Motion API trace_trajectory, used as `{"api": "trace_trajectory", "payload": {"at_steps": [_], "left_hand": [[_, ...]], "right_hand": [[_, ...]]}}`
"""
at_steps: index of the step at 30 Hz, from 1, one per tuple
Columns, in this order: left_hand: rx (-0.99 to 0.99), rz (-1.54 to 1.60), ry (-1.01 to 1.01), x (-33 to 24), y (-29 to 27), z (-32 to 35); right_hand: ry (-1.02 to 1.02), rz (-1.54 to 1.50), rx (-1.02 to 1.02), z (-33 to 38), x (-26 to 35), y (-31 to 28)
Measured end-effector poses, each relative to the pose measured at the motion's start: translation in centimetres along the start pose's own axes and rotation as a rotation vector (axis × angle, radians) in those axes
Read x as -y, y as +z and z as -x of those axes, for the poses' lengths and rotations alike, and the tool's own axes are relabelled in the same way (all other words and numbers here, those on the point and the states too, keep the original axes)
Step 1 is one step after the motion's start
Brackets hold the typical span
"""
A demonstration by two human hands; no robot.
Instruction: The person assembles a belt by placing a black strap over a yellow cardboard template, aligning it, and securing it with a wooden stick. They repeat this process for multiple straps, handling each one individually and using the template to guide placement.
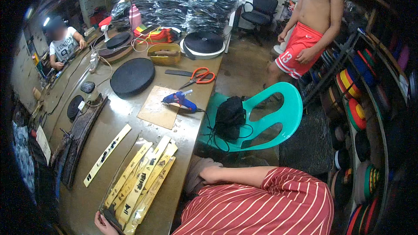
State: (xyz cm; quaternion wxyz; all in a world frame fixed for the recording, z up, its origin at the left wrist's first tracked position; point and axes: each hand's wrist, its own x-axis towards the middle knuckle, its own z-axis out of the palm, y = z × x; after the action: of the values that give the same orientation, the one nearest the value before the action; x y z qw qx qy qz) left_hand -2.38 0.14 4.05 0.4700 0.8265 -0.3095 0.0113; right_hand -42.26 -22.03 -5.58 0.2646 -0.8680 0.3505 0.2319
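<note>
**Left Hand (pixel 104 225) at the Near End of the Yellow Strips (pixel 141 176)**

The yellow strips lie in a slanted, partly overlapping group on the table (pixel 104 117), close to its right edge. Black marks run along their faces. A dark piece (pixel 112 221) sits at their near end. One separate strip (pixel 107 155) lies to the left of the group, apart from it.

Left hand: located at the lower edge of the view, with the fingers beside the dark piece. The hand is partly cut off; whether it grips the piece or only rests against it cannot be told.

Right hand: hidden. The right forearm (pixel 239 176) extends from a red striped sleeve (pixel 261 204) to grey cloth beside the table edge. Its grip cannot be determined.

Beyond the strips, a blue glue gun (pixel 183 103) lies across a tan board (pixel 152 114). Farther back are scissors (pixel 203 76) with orange handles, a large black roll (pixel 133 77) and a yellow tray (pixel 164 60). Plastic-wrapped stacks (pixel 174 6) stand at the far end.

To the right of the table, a green chair (pixel 284 124) carries a black bag (pixel 230 115). A person in red shorts (pixel 300 48) stands behind it; a co-worker (pixel 65 45) is at the far left.
</note>
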Motion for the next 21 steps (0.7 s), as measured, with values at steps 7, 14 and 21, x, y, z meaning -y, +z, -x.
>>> {"api": "trace_trajectory", "payload": {"at_steps": [7, 14, 21], "left_hand": [[-0.009, 0.021, 0.049, 1.0, 0.2, 0.0], [-0.14, 0.006, 0.012, 3.7, -0.3, -0.5], [-0.181, -0.058, -0.06, 5.8, -0.2, -0.8]], "right_hand": [[0.081, -0.021, 0.084, 1.0, 0.7, -1.3], [0.006, 0.232, -1.469, 18.5, -14.4, -23.0], [1.042, 0.623, -1.558, 35.4, -32.7, -39.1]]}}
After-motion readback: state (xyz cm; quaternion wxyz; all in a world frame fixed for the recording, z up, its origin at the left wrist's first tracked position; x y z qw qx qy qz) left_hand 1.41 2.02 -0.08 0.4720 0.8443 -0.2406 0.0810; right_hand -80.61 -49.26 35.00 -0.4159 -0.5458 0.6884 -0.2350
